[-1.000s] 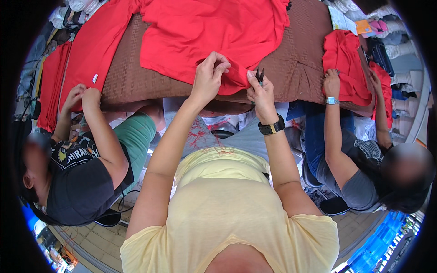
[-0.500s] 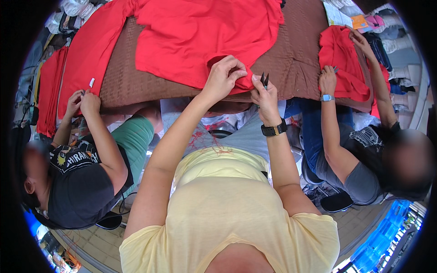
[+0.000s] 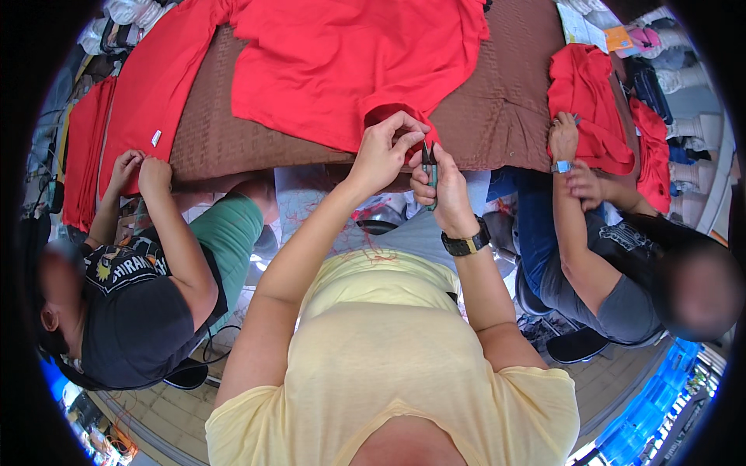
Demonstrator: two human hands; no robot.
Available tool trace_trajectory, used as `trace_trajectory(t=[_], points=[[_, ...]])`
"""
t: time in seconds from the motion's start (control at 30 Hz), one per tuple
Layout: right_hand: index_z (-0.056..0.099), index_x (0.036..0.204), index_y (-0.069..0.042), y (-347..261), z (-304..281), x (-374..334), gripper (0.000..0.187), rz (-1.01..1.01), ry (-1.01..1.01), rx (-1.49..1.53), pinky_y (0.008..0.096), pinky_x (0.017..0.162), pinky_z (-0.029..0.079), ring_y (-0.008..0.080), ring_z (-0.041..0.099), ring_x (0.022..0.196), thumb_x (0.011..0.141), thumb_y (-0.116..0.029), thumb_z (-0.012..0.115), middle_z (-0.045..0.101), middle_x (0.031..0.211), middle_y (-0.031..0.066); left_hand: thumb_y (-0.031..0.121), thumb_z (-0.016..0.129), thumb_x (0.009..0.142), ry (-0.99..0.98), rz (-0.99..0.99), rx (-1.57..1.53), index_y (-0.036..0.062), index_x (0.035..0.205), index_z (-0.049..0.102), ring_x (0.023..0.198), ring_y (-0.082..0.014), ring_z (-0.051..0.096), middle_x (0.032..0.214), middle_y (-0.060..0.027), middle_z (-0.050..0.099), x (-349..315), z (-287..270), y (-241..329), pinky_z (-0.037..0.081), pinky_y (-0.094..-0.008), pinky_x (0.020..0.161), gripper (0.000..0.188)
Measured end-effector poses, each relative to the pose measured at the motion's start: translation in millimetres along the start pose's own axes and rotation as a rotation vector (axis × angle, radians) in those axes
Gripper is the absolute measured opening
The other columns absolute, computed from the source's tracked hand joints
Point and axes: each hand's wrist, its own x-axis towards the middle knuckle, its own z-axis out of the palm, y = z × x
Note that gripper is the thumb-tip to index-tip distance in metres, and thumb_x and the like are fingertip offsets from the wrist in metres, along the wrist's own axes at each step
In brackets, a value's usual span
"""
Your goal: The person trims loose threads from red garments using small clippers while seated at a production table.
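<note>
A red garment (image 3: 350, 62) lies spread on a brown padded table (image 3: 497, 116). My left hand (image 3: 386, 149) pinches the garment's lower hem at the table's near edge. My right hand (image 3: 440, 193) is closed on small thread snips (image 3: 429, 165), their blades pointing up at the pinched hem right beside my left fingers. A dark watch sits on my right wrist.
A person on the left (image 3: 148, 256) in a dark shirt handles red cloth (image 3: 148, 85) at the table's left edge. Another person on the right (image 3: 606, 233) holds red garments (image 3: 590, 101). More clothing is piled at the far corners.
My left hand has drawn the hem a little toward me and to the right. My right hand with the snips has come in closer, so the blades now meet the pinched hem.
</note>
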Motion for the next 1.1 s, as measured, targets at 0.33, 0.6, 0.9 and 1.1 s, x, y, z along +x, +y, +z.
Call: trace_trajectory(t=[0.33, 0.6, 0.9, 1.1], points=[[0.052, 0.086, -0.010, 8.0, -14.5, 23.3, 0.038, 0.076, -0.006, 0.080, 0.0226, 0.040, 0.018, 0.0048, 0.028, 0.042, 0.104, -0.043, 0.044, 0.039, 0.062, -0.0046, -0.002, 0.058, 0.094, -0.085, 0.105, 0.060, -0.0039, 0.093, 0.061, 0.073, -0.0116, 0.062, 0.098, -0.0108, 0.065, -9.9, -6.3, 0.5, 0.053, -0.0281, 0.073, 0.003], [0.044, 0.079, -0.014, 13.1, -16.1, 29.5, 0.039, 0.061, -0.036, 0.075, 0.0225, 0.039, 0.016, 0.0048, 0.026, 0.042, 0.104, -0.044, 0.044, 0.038, 0.062, -0.0050, -0.004, 0.060, 0.093, -0.081, 0.075, 0.121, -0.0027, 0.093, 0.062, 0.099, -0.0155, 0.064, 0.125, -0.0117, 0.054, -13.0, -11.2, -2.3, 0.053, -0.0312, 0.089, 0.003], [0.046, 0.079, -0.013, 24.2, -20.6, 24.2, 0.041, 0.071, -0.195, 0.111, 0.0222, 0.040, 0.019, 0.0045, 0.027, 0.044, 0.103, -0.046, 0.042, 0.035, 0.061, -0.0054, -0.004, 0.059, 0.095, -0.181, 0.031, 0.071, -0.0038, 0.096, 0.060, 0.087, -0.0166, 0.068, 0.127, -0.0130, 0.053, -18.4, -25.4, -2.6, 0.056, -0.0332, 0.087, 0.001], [0.048, 0.078, -0.012, 28.3, -17.2, 26.0, 0.041, -0.010, -0.136, 0.062, 0.0219, 0.040, 0.019, 0.0043, 0.028, 0.043, 0.103, -0.044, 0.044, 0.037, 0.061, -0.0048, -0.003, 0.057, 0.095, -0.188, 0.001, 0.003, -0.0052, 0.097, 0.059, 0.085, -0.0141, 0.067, 0.124, -0.0149, 0.057, -18.6, -24.2, -1.5, 0.055, -0.0313, 0.085, 0.003]])
